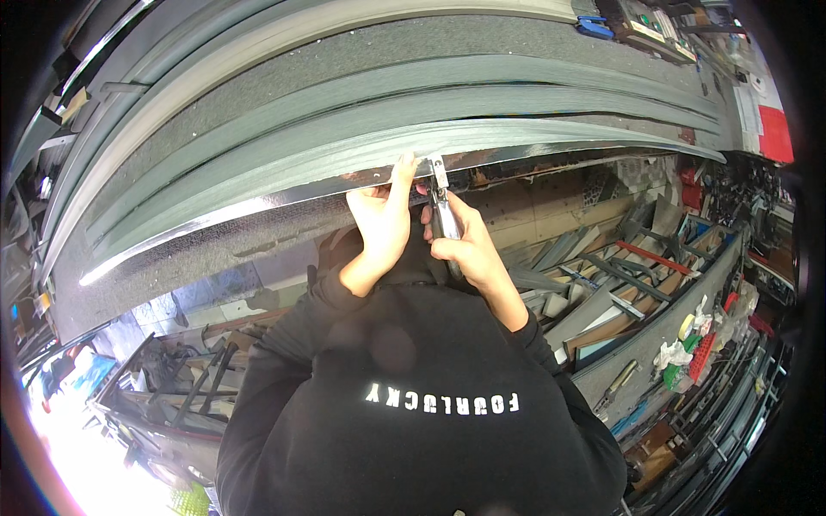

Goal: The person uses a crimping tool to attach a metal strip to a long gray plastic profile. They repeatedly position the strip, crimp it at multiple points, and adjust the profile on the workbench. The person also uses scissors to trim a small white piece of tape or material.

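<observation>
The right hand (471, 248) is wrapped around the pliers (445, 222), their head at the edge of a shiny dark strip (314, 184); the left hand (385, 222) pinches that strip just beside them (some fingertips are hidden below). Grey-green strips (284, 142) crowd its far side; beyond, grey tabletop (413, 45) shows before pale strips (516, 9) and a blue tool (594, 27); offcuts (594, 322) are heaped behind on the right; nearer left, bare tabletop borders the dark strip, with floor tiles (232, 277) past its edge.
</observation>
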Motion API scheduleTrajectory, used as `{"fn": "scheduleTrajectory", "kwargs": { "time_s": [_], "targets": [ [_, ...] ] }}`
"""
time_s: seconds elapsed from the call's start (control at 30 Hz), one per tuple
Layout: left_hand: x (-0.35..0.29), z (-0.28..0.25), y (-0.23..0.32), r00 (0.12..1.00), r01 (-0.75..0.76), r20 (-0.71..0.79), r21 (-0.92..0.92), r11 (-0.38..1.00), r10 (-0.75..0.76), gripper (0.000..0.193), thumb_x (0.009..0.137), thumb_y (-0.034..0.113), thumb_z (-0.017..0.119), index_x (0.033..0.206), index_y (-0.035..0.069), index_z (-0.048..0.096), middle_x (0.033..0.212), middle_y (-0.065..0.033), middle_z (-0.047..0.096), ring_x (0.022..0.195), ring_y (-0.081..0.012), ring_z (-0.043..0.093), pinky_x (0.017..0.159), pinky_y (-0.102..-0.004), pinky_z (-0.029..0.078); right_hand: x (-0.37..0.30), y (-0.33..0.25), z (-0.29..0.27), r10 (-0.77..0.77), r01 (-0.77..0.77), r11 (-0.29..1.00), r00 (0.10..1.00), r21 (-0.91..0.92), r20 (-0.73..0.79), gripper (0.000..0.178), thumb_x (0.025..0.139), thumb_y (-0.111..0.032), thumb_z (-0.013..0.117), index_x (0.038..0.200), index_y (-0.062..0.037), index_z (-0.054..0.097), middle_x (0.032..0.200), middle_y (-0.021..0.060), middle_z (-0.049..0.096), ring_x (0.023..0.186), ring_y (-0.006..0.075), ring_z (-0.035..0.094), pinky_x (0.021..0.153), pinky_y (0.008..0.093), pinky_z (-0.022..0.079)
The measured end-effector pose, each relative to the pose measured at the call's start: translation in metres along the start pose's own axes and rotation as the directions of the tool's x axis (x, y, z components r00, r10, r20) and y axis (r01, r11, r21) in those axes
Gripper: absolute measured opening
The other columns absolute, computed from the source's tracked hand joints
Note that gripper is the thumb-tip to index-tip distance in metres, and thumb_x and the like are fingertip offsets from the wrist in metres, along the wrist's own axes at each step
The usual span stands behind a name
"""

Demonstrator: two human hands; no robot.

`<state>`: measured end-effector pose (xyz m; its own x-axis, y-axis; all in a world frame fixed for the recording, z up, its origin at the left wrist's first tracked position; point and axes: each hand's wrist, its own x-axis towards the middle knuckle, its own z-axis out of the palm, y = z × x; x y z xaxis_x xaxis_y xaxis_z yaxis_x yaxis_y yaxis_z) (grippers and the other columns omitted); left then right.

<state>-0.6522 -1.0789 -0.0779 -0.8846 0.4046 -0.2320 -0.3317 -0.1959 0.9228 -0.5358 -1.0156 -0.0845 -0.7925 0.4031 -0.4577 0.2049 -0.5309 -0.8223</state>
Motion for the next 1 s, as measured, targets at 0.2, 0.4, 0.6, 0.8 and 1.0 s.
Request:
{"fn": "scheduleTrajectory", "kwargs": {
  "time_s": [0.2,0.4,0.6,0.8,1.0],
  "targets": [
    [0.003,-0.004,-0.002,0.998,0.053,0.01,0.062,0.997,-0.054,0.037,0.085,0.035,0.074,0.079,-0.001,0.071,0.069,-0.0044,0.066,0.051,-0.0044,0.052,0.039,-0.0198,0.034,0.002,0.003,-0.002,-0.05,0.05,0.997,0.999,-0.067,0.004,0.07,0.063,0.005,0.063,0.132,-0.0004,0.051,0.092,0.0001,0.053,0.073,0.006,0.051,0.064,0.0204,0.043],
    [0.004,-0.006,-0.01,0.999,0.04,-0.023,0.071,0.997,-0.038,0.035,0.085,0.035,0.075,0.081,0.0,0.069,0.07,-0.0054,0.067,0.052,-0.0069,0.056,0.039,-0.0203,0.036,0.003,0.011,-0.009,-0.04,0.039,0.999,0.998,0.007,0.051,0.062,0.063,0.006,0.062,0.124,-0.0017,0.057,0.086,0.0001,0.054,0.072,0.0062,0.051,0.065,0.0217,0.045],
    [0.01,-0.004,-0.014,0.997,-0.078,-0.015,0.008,0.997,0.078,0.03,0.087,0.029,0.073,0.087,0.0,0.067,0.077,-0.0085,0.069,0.062,-0.0095,0.062,0.044,-0.0221,0.043,0.009,0.018,-0.011,0.009,-0.011,0.98,1.0,-0.198,-0.007,0.058,0.065,0.004,0.062,0.123,-0.0021,0.057,0.087,0.0013,0.055,0.074,0.0075,0.053,0.07,0.024,0.047],
    [0.007,-0.01,-0.011,0.998,0.065,0.002,0.027,0.998,-0.065,0.016,0.09,0.012,0.071,0.091,-0.003,0.067,0.082,-0.0056,0.067,0.07,-0.0087,0.061,0.065,-0.0247,0.051,-0.003,0.005,-0.013,0.01,0.001,0.996,0.992,-0.085,0.123,0.066,0.068,-0.003,0.063,0.132,-0.004,0.047,0.101,0.0033,0.054,0.092,0.0121,0.053,0.082,0.0269,0.046],
    [0.008,-0.01,-0.017,0.999,0.031,-0.012,0.054,0.998,-0.03,0.016,0.09,0.012,0.07,0.089,-0.004,0.068,0.081,-0.0063,0.067,0.07,-0.0089,0.061,0.066,-0.0253,0.052,-0.003,0.003,-0.01,0.027,0.002,0.976,0.991,-0.218,0.131,0.067,0.069,-0.01,0.065,0.131,-0.0006,0.043,0.107,0.009,0.055,0.099,0.0171,0.054,0.088,0.0295,0.045]
  ]
}}
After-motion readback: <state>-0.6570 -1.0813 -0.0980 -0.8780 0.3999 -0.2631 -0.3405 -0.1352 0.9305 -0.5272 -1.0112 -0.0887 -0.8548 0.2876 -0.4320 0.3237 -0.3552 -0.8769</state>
